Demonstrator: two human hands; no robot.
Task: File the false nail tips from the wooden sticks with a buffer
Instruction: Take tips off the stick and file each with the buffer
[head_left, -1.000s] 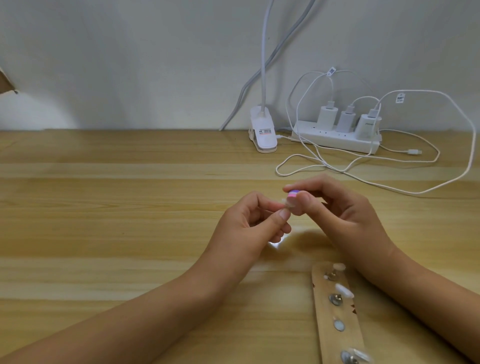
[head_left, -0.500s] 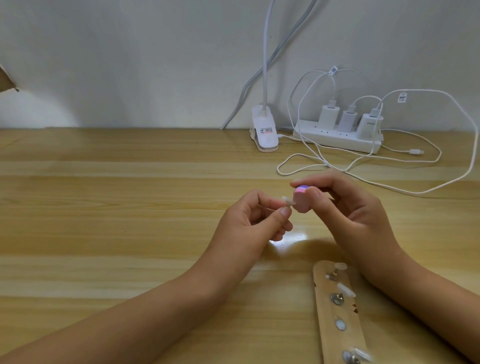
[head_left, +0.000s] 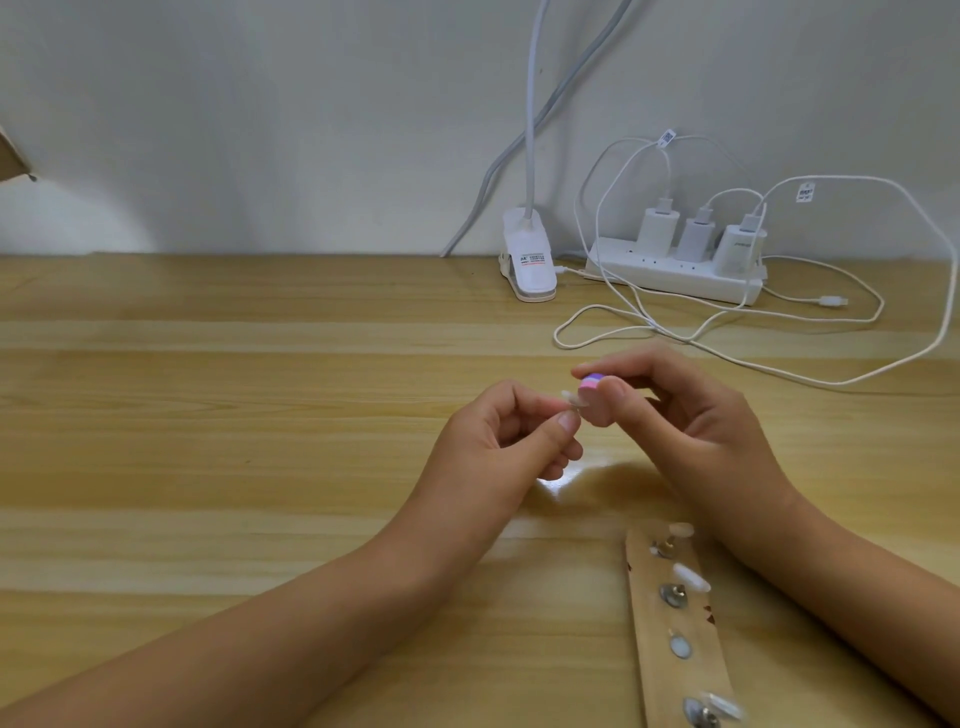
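My left hand (head_left: 506, 441) pinches a small clear false nail tip (head_left: 726, 398) between thumb and forefinger above the table's middle. My right hand (head_left: 691, 421) grips a small pink and purple buffer (head_left: 593, 399), whose face touches the tip. A flat wooden stick (head_left: 675, 629) lies on the table in front of my right wrist, with metal studs and several white nail tips (head_left: 691, 578) along it. My right forearm covers part of the stick's right side.
A white power strip (head_left: 675, 275) with three chargers and looping white cables (head_left: 727, 332) sits at the back right. A white lamp clip (head_left: 530, 260) stands at the back edge against the wall. The wooden table (head_left: 208, 415) stretches off to the left.
Both hands have risen slightly and the buffer has shifted up and right against the nail tip. The stick has not moved.
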